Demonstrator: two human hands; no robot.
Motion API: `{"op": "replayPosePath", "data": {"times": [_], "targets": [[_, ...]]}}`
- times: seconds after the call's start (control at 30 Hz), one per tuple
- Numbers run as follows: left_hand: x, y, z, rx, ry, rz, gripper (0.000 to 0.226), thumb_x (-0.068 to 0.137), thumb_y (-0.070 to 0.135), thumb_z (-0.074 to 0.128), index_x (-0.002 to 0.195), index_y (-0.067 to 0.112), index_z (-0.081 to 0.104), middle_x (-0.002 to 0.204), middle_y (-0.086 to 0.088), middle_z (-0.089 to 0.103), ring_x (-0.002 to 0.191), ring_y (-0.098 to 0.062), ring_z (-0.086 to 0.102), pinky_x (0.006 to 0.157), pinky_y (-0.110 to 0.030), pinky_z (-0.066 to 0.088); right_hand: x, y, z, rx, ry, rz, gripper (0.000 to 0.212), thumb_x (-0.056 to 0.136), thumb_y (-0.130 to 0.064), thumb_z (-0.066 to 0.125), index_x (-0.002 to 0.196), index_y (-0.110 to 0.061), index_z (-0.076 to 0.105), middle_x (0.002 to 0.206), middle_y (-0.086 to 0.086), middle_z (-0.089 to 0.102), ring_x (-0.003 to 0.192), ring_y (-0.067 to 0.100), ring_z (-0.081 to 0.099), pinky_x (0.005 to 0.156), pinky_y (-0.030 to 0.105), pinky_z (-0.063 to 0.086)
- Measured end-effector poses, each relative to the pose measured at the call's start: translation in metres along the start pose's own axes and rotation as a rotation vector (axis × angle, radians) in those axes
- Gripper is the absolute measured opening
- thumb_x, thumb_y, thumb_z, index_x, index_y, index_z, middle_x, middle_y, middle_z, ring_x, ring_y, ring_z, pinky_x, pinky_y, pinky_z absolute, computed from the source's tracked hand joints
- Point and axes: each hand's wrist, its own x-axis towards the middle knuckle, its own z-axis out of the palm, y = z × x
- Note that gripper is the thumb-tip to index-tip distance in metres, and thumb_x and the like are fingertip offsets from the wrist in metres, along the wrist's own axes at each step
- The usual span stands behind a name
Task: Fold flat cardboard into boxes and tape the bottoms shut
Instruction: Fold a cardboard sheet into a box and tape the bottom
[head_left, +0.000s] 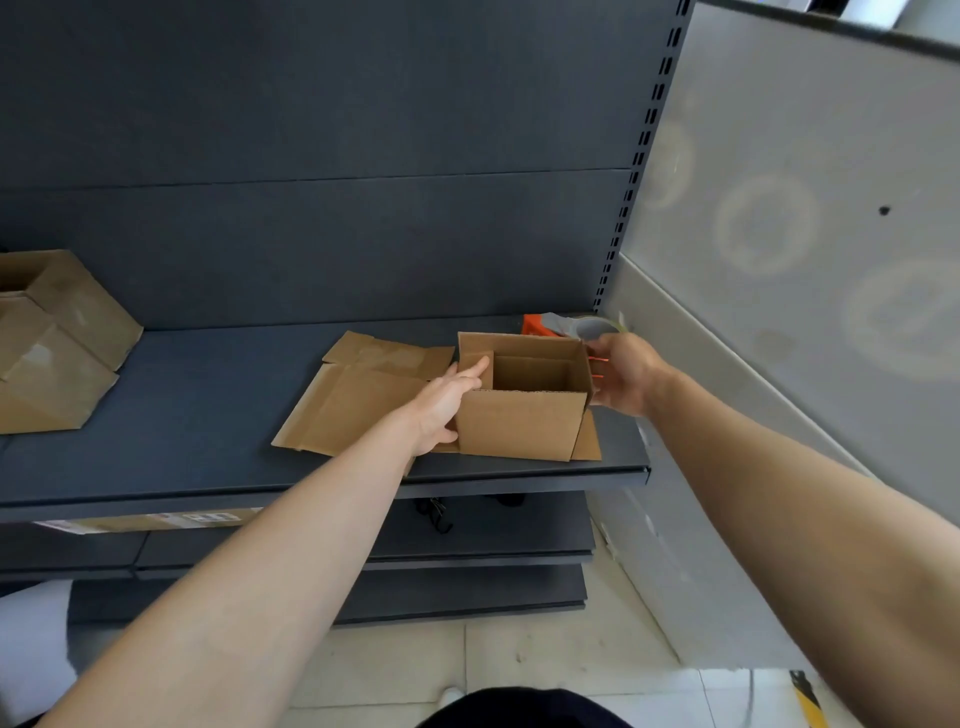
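Observation:
A small brown cardboard box (522, 421) stands upright and open-topped on the dark shelf (208, 441), near its right end. My left hand (447, 405) presses flat against the box's left side, fingers stretched along the top edge. My right hand (623, 371) grips the box's right wall from outside. Flat, unfolded cardboard (353, 405) lies on the shelf under and to the left of the box. An orange tape dispenser (550, 325) with a clear tape roll rests behind the box, by the shelf's right upright.
Two folded cardboard boxes (57, 338) lie tilted at the shelf's far left. A grey panel wall (779, 260) closes the right side. Lower shelves (467, 556) sit below, one holding a labelled carton (156, 519). Pale tiled floor (519, 665) lies beneath.

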Motion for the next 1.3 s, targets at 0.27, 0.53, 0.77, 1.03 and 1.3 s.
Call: {"op": "replayPosePath", "data": {"times": [0.27, 0.53, 0.77, 1.03, 1.3], "targets": [[0.002, -0.002, -0.003, 0.044, -0.041, -0.028, 0.057, 0.102, 0.013, 0.033, 0.148, 0.045, 0.021, 0.161, 0.004, 0.004, 0.145, -0.026, 0.012, 0.113, -0.058, 0.022, 0.005, 0.016, -0.011, 0.065, -0.102, -0.023, 0.023, 0.1, -0.01, 0.044, 0.113, -0.011, 0.063, 0.094, 0.004, 0.07, 0.087, 0.018, 0.066, 0.074, 0.034, 0.053], [-0.001, 0.004, 0.001, 0.077, -0.068, -0.031, 0.06, 0.099, 0.029, 0.047, 0.149, 0.044, 0.017, 0.161, 0.005, 0.003, 0.146, -0.026, 0.011, 0.112, -0.057, 0.025, 0.02, 0.022, 0.006, -0.269, 0.107, -0.033, 0.033, 0.09, -0.009, 0.064, 0.122, -0.012, 0.06, 0.099, 0.005, 0.065, 0.09, 0.021, 0.064, 0.087, 0.039, 0.055], [0.0, 0.001, -0.012, -0.011, -0.199, -0.066, 0.106, 0.059, 0.05, 0.075, 0.148, 0.044, 0.019, 0.161, -0.001, 0.002, 0.148, -0.027, 0.002, 0.114, -0.058, 0.017, 0.022, 0.019, 0.01, -0.334, 0.155, -0.079, 0.045, 0.089, -0.003, 0.061, 0.129, -0.024, 0.059, 0.117, 0.01, 0.064, 0.107, 0.027, 0.062, 0.092, 0.044, 0.053], [0.005, -0.005, -0.005, -0.03, -0.028, -0.007, 0.09, 0.061, 0.044, 0.08, 0.141, 0.046, 0.037, 0.157, -0.002, 0.022, 0.143, -0.029, 0.022, 0.111, -0.06, 0.025, 0.016, 0.018, -0.002, -0.019, 0.026, -0.005, 0.02, 0.097, -0.023, 0.051, 0.113, -0.015, 0.06, 0.121, 0.014, 0.064, 0.107, 0.028, 0.063, 0.094, 0.041, 0.052], [0.013, -0.011, 0.014, -0.019, 0.243, 0.089, 0.051, 0.078, 0.034, 0.077, 0.121, 0.043, 0.052, 0.139, -0.002, 0.044, 0.121, -0.026, 0.046, 0.101, -0.046, 0.045, 0.018, 0.013, -0.001, -0.019, -0.004, 0.037, 0.05, 0.088, -0.062, 0.05, 0.113, -0.019, 0.059, 0.114, 0.01, 0.064, 0.105, 0.028, 0.063, 0.085, 0.039, 0.054]]}}
